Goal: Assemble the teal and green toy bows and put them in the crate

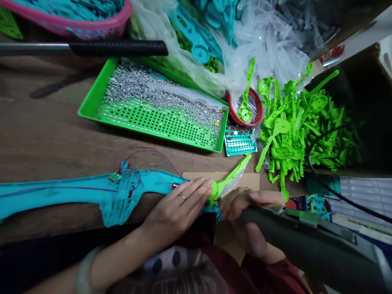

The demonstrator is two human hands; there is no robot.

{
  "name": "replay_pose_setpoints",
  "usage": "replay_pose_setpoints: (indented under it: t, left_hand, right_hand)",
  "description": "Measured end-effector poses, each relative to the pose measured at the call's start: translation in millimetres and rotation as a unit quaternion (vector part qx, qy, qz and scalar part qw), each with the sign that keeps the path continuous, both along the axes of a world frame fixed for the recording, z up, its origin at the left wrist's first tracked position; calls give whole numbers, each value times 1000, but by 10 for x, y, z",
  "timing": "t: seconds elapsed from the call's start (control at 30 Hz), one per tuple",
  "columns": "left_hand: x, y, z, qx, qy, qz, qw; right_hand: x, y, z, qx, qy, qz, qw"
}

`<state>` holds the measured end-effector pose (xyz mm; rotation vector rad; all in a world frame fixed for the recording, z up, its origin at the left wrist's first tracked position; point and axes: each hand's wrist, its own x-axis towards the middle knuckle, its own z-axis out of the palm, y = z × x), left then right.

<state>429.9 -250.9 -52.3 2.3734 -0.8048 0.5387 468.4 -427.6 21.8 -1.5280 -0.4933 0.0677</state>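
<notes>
A long blue plastic toy shell lies along the table's front edge, with thin red and blue wires and a small circuit board in it. My left hand holds the shell near its right end, fingers straight and together over it, thumb hidden. Beside those fingertips a bright green plastic lever sits on the shell, its arm slanting up to the right. My right hand is wrapped around a dark electric screwdriver, its nose pointing at the shell beside the green lever. The bit's contact is too blurred to tell.
A green perforated tray of small screws stands behind the shell. Right of it are a red basket, a teal tray of round pieces and heaped green levers. A black-handled rod crosses the upper left. A black cable hangs at right.
</notes>
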Motion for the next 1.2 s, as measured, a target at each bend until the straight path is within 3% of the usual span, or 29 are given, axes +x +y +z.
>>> replay_pose_setpoints:
  t: [0.07,0.2,0.33,0.43,0.53,0.63,0.7,0.73,0.8,0.83,0.87,0.93,1.03,1.1,1.2]
  left_hand:
    - [4,15,41,20,-9,-2,1000]
    - [7,41,76,44,-34,3,998]
    - [-27,-56,24,61,-45,13,997]
    - [-83,-72,98,61,-20,30,998]
    - [-140,251,358,46,29,45,998]
    - [-94,900,636,84,100,126,983]
    - [33,1314,699,141,155,125,970]
    - [113,1469,681,149,174,84,970]
    - [269,1647,578,140,205,-6,969]
    - [330,1678,515,122,211,-46,969]
    - [372,1682,458,96,212,-79,969]
    - [398,1647,397,32,192,-122,973]
    - [323,1566,456,-61,146,-122,980]
    - [237,1493,544,-109,135,-82,981]
    - [128,1316,636,-179,145,19,973]
  right_hand:
    - [-7,121,-49,47,-53,-25,997]
    - [-7,285,-69,72,-72,-1,995]
    - [76,233,-9,52,-73,92,992]
    - [202,129,76,68,-41,131,988]
    - [346,28,170,89,-38,20,995]
    - [402,-64,234,7,-63,-113,992]
    - [330,-100,257,-80,-139,-263,951]
    - [256,-103,262,-110,-203,-357,905]
    - [55,-69,254,-135,-345,-499,783]
    - [-54,-30,235,-147,-409,-514,739]
    - [-156,24,204,-172,-456,-492,721]
    - [-294,168,106,-270,-481,-362,751]
    - [-274,433,-65,-396,-356,-166,830]
    - [-149,602,-119,-395,-273,-111,870]
    - [57,826,-54,-335,-215,-14,917]
